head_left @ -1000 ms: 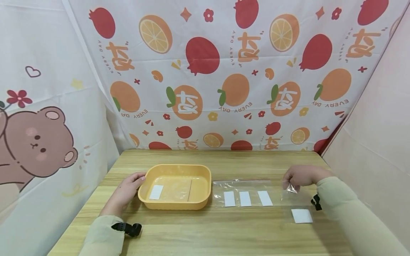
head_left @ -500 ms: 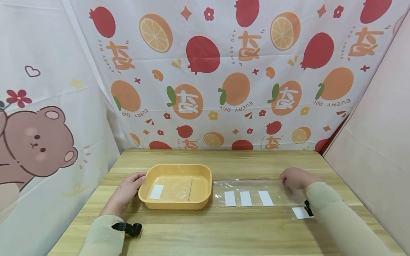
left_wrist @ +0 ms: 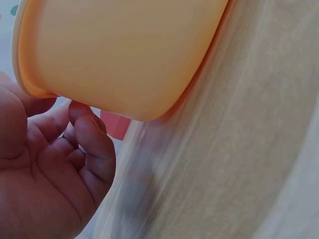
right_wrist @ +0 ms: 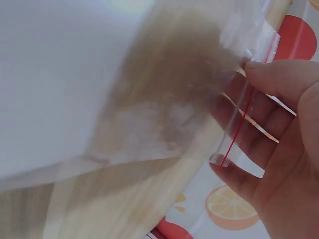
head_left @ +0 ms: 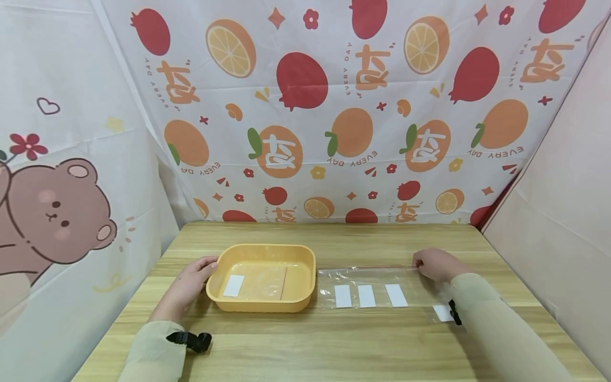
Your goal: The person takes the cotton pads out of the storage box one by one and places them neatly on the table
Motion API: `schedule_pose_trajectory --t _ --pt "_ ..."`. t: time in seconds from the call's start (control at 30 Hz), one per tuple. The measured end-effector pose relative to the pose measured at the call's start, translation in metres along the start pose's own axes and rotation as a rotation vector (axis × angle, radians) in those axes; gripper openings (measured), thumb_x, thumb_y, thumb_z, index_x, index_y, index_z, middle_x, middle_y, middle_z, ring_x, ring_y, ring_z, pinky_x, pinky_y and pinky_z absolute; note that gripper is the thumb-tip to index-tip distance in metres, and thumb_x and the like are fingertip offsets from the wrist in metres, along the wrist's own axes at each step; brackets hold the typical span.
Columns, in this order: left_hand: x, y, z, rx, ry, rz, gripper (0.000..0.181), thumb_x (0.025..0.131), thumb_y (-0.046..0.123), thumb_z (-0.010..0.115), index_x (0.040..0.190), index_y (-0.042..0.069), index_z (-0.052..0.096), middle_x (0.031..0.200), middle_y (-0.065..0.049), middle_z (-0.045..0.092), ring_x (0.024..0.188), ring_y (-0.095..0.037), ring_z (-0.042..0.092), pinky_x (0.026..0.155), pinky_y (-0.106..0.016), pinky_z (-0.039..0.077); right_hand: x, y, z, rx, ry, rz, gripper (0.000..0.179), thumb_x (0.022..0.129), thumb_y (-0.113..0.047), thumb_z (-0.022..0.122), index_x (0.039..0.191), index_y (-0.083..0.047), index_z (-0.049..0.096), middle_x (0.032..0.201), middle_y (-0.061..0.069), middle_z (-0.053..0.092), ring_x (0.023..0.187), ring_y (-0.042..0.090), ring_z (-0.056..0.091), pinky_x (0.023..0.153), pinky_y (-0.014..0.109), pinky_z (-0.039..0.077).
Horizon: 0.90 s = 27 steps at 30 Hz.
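Note:
My left hand (head_left: 187, 286) holds the left rim of a yellow plastic tray (head_left: 261, 307), which stands on the table. In the left wrist view its fingers are curled against the outside of the tray wall (left_wrist: 119, 55). A clear zip bag with a white label (head_left: 233, 286) lies flat inside the tray. At the right, my right hand (head_left: 438, 265) pinches another clear zip bag (right_wrist: 164, 124) by its red-lined seal edge. That bag hangs below the hand, and its white label (head_left: 443, 313) is partly hidden by the wrist strap.
Right of the tray, clear zip bags lie overlapping in a row on the wooden table (head_left: 296, 345), with white labels (head_left: 366, 296) showing. A fruit-print curtain (head_left: 305, 138) stands behind the table. Pale curtains (head_left: 563, 175) close in both sides.
My right hand has moved slightly left with the zip bag, up to the right end of the row of bags. The left hand and the tray stay in place.

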<state>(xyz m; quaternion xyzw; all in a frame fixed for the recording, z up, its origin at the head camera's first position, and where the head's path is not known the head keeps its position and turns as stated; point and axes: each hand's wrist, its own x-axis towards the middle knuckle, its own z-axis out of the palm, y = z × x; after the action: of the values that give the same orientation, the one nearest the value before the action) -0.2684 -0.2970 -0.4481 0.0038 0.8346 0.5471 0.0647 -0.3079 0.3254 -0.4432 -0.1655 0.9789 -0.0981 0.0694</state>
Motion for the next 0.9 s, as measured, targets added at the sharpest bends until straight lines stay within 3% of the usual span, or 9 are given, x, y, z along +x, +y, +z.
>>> schedule_pose_trajectory --t 0.9 --pt "-0.001 -0.001 0.001 -0.018 0.009 0.002 0.052 0.111 0.034 0.04 0.148 -0.002 0.043 0.145 -0.024 0.048 0.122 -0.03 0.054 0.09 -0.032 0.051 0.012 -0.007 0.006 -0.079 0.061 0.056 0.017 0.094 -0.007 0.064 0.081 -0.018 0.064 0.079 -0.004 0.058 0.075 0.018 0.052 0.072 0.042 0.048"
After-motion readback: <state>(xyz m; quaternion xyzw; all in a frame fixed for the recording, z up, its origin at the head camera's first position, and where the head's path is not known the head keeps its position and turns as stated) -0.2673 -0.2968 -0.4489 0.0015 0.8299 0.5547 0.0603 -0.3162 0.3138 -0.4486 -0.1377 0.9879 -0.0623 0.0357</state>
